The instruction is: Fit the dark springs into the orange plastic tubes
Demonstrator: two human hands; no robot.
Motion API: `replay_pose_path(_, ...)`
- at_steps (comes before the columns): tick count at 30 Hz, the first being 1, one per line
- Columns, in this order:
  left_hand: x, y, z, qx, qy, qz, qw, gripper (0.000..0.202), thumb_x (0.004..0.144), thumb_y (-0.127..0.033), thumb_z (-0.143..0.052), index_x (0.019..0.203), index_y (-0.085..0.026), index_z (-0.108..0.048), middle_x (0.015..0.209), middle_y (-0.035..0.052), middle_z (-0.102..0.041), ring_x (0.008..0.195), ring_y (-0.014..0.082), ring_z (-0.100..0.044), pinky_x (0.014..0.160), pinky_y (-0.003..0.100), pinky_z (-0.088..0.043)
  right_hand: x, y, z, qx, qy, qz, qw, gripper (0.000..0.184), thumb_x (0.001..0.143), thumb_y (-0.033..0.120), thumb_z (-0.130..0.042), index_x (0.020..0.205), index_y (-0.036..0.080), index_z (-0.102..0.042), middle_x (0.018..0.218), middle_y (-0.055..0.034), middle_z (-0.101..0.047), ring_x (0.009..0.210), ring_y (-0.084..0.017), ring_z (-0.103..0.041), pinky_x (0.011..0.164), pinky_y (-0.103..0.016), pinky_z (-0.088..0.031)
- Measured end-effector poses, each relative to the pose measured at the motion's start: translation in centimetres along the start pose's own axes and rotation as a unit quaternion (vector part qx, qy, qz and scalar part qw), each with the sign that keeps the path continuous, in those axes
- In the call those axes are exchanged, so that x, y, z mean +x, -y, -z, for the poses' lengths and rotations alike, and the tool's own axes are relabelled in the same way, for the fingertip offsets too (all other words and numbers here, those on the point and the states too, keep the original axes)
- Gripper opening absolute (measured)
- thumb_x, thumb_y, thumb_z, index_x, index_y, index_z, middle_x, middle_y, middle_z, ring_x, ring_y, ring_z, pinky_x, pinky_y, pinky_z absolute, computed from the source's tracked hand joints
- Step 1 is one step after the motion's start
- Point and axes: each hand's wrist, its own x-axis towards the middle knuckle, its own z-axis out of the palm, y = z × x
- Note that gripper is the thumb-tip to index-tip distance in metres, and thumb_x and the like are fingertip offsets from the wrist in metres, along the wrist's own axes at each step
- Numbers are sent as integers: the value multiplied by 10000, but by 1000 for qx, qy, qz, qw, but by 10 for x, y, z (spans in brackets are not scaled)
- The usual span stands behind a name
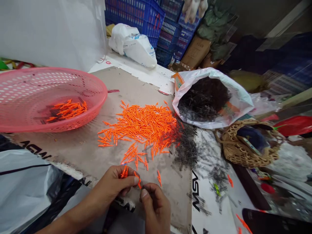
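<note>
Near the table's front edge, my left hand (122, 182) is closed round small orange plastic pieces. One orange piece (137, 179) sticks out between its thumb and finger, and others show between the fingers. Just beside it, my right hand (156, 201) is pinched at the lower end of that piece; what lies between its fingertips is too small to make out. Beyond both hands spreads a heap of slender orange plastic pieces (146, 123). A tangle of dark, thin coil springs (186, 146) touches the heap on its right.
At left stands a pink perforated basket (97, 107) with orange pieces in it. A white sack (240, 100) full of dark springs lies open at right, near a woven bag (226, 149). Blue crates (136, 16) and a tied white bag (136, 45) are at the back.
</note>
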Motion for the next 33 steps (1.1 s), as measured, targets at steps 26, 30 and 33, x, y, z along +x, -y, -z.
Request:
replay_pose_path(26, -1, 6, -1, 22, 28, -19, 999, 245, 712, -380, -675, 670, -139, -655, 452, -82, -424, 423, 69, -295, 419, 200, -212, -1, -2, -4, -107, -29, 112, 988, 156, 892, 309, -545, 831, 238, -670, 713, -8, -627, 662, -152, -574, 624, -251, -407)
replay_pose_path(30, -2, 9, -5, -56, 70, -10, 996, 247, 736, -354, -661, 619, -139, -634, 428, -82, -395, 415, 64, -283, 435, 199, -242, 4, -7, -6, 149, 126, -165, 967, 328, 857, 479, -522, 709, 200, -609, 473, 50, -452, 407, -104, -383, 416, -218, -298)
replay_pose_path(33, -2, 6, -3, -97, 54, 7, 994, 266, 741, -322, -643, 548, -150, -583, 419, -68, -406, 407, 66, -311, 429, 187, -284, 3, -11, -3, 143, 100, -125, 977, 371, 861, 527, -538, 840, 183, -676, 561, 5, -587, 470, -128, -501, 460, -231, -378)
